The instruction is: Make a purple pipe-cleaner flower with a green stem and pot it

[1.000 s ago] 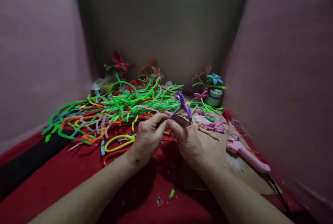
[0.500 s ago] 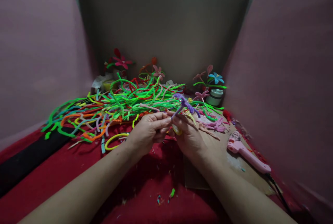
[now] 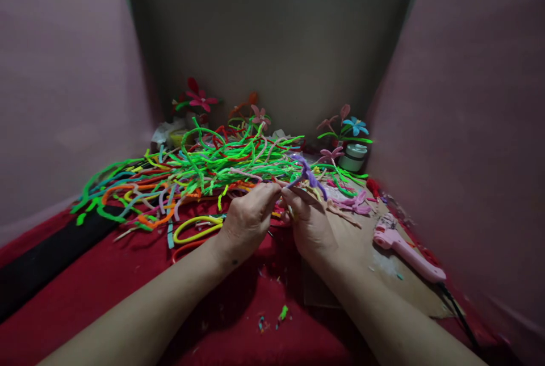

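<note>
A purple pipe-cleaner flower (image 3: 307,173) leans up and to the right from the fingertips of my right hand (image 3: 313,227). The thumb and fingers of that hand pinch the flower's base. Close against it on the left, my left hand (image 3: 249,215) is closed with the back of the hand upward. Whatever its fingers grip is hidden behind the knuckles. Both hands meet just in front of a heap of mostly green pipe cleaners (image 3: 213,164). Scissors with a yellow handle loop (image 3: 187,238) lie beside my left wrist.
A pink glue gun (image 3: 409,252) rests on a cardboard sheet (image 3: 361,275) at the right, its black cord trailing forward. Pink pipe-cleaner pieces (image 3: 357,202) lie near it. Finished flowers (image 3: 355,126) and a white jar (image 3: 353,157) stand behind. Scraps (image 3: 283,313) dot the red cloth (image 3: 238,320).
My left hand has rolled over, so its back now faces up and hides its fingers. The purple flower has turned slightly. The pale yellowish thing under my right fingers has become hidden.
</note>
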### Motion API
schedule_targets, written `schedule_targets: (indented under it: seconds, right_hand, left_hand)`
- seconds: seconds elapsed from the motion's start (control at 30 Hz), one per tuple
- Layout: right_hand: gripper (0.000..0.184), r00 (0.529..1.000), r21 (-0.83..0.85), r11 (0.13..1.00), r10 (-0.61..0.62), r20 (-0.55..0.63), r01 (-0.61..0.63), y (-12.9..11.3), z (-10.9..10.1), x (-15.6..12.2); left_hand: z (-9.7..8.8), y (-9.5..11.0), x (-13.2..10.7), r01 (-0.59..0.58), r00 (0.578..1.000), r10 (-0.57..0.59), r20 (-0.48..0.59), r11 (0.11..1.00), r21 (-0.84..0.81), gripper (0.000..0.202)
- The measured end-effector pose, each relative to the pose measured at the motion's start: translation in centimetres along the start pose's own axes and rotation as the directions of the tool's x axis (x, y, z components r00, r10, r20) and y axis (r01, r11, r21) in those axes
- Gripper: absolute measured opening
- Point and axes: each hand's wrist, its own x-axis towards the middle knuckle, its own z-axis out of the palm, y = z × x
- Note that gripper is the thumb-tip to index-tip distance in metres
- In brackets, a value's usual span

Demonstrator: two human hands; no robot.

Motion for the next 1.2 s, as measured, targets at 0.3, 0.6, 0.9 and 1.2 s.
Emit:
schedule_targets:
  seconds: [0.3,0.6,0.9,1.2]
  right_hand:
    - [0.015,0.996,0.017,1.0,0.01,0.089,-0.012,-0.4,0.2,0.0]
    - [0.013,0.984,0.358,0.923,0.093,0.155,-0.143,0.6,0.0,0.8]
    - [0.009,0.995,0.303,0.951,0.082,-0.049,-0.064,1.3,-0.2,0.8]
    - [0.006,0.998,0.023,0.999,0.028,-0.064,-0.027,-0.8,0.0,0.5]
  left_hand:
    - [-0.3,1.1,1.1,0.447,0.884,-0.449,0.129,0.733,-0.514,0.012]
    - [-1.4,0.9,1.7,0.712,0.682,-0.455,0.572,0.237,-0.661,0.013]
    - [-0.8,0.5,1.3,0.495,0.863,-0.435,0.256,0.829,-0.261,0.012]
    - [-0.4,0.3,0.8,0.288,0.958,-0.286,0.032,0.957,-0.044,0.016]
